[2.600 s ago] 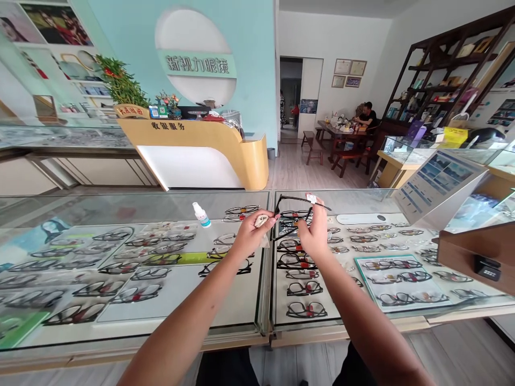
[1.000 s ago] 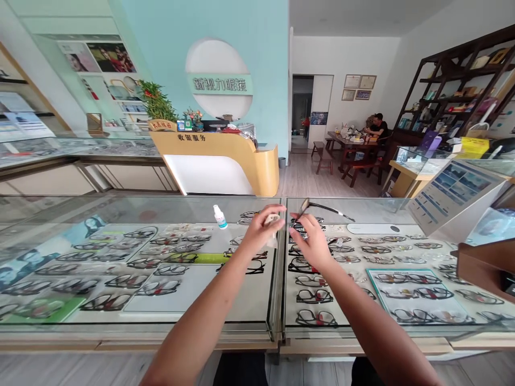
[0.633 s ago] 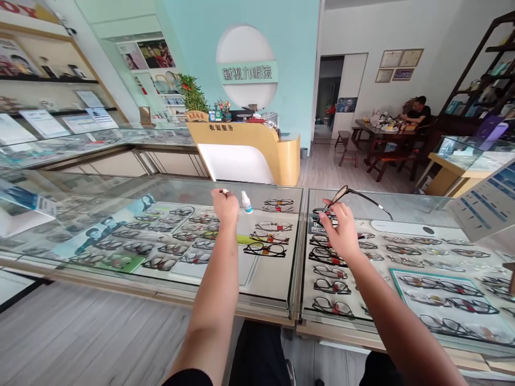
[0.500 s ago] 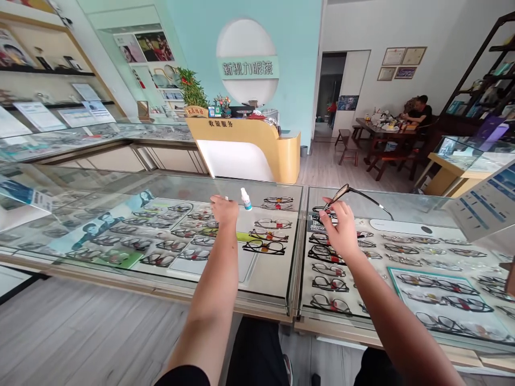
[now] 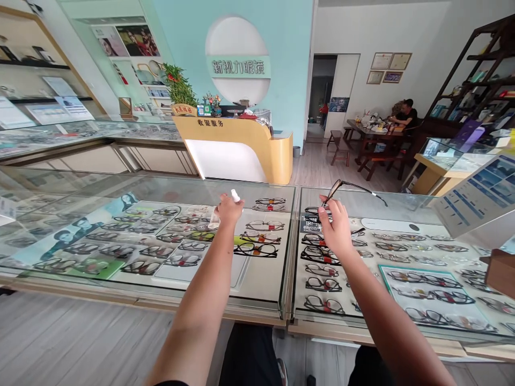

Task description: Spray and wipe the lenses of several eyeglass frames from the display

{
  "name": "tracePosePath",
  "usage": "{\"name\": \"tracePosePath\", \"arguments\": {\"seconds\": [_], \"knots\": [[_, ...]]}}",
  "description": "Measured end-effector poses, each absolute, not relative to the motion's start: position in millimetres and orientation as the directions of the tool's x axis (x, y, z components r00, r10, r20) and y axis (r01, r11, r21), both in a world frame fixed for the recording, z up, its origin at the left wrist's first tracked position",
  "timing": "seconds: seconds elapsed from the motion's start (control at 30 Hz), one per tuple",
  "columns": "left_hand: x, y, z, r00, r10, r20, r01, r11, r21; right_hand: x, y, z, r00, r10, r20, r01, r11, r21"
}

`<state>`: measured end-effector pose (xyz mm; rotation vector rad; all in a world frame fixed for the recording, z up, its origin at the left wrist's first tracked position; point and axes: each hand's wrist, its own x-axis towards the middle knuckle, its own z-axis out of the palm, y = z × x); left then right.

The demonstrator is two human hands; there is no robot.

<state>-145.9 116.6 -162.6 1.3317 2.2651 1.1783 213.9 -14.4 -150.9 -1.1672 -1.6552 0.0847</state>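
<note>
Over the left glass display case (image 5: 277, 273), my left hand (image 5: 229, 208) is closed around a small white bottle (image 5: 235, 195), whose top sticks out above the fingers. A pale, crumpled item (image 5: 213, 219) shows beside that hand's left edge; I cannot make out what it is. My right hand (image 5: 336, 222) grips a pair of dark-framed glasses (image 5: 333, 188) above the right case, one temple stretching out to the right. Rows of glasses (image 5: 256, 249) lie inside the case beneath both hands.
A brown box (image 5: 501, 272) stands at the right edge, near a blue and white display board (image 5: 478, 195). Beyond the cases is a yellow counter (image 5: 281, 155). A person (image 5: 406, 113) sits at a wooden table (image 5: 368, 130) in the back right.
The white bottle stood on the glass beside my left hand; now that hand is around it. The pale item has come into sight. My right hand still has the glasses. The view has shifted slightly.
</note>
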Motion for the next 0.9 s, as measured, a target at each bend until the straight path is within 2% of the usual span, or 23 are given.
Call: {"name": "tracePosePath", "arguments": {"seconds": [0.17, 0.37, 0.43, 0.5, 0.57, 0.67, 0.77, 0.9], "knots": [[-146, 116, -160, -0.528, 0.831, 0.174, 0.574, 0.198, 0.795, 215, -13, -149, 0.057, 0.725, 0.686, 0.617, 0.515, -0.595], [-114, 107, -138, -0.429, 0.857, 0.285, 0.434, -0.081, 0.897, 220, -10, -148, 0.113, 0.710, 0.695, 0.589, 0.516, -0.622], [-95, 97, -132, -0.357, 0.881, 0.309, 0.309, -0.201, 0.929, 220, -9, -147, 0.128, 0.708, 0.695, 0.572, 0.519, -0.635], [-75, 82, -126, -0.229, 0.919, 0.320, -0.006, -0.331, 0.944, 219, -10, -147, 0.130, 0.706, 0.696, 0.558, 0.528, -0.640], [-56, 65, -120, -0.061, 0.956, 0.287, -0.243, -0.293, 0.925, 216, -11, -147, 0.111, 0.711, 0.694, 0.549, 0.538, -0.639], [-38, 41, -111, 0.201, 0.957, 0.208, -0.412, -0.110, 0.904, 209, -15, -147, 0.010, 0.740, 0.673, 0.522, 0.570, -0.634], [-32, 27, -105, 0.363, 0.919, 0.153, -0.460, 0.034, 0.887, 201, -20, -147, -0.143, 0.755, 0.640, 0.449, 0.626, -0.638], [-29, 23, -104, 0.472, 0.877, 0.091, -0.402, 0.122, 0.908, 195, -25, -148, -0.237, 0.773, 0.588, 0.367, 0.632, -0.682]]}}
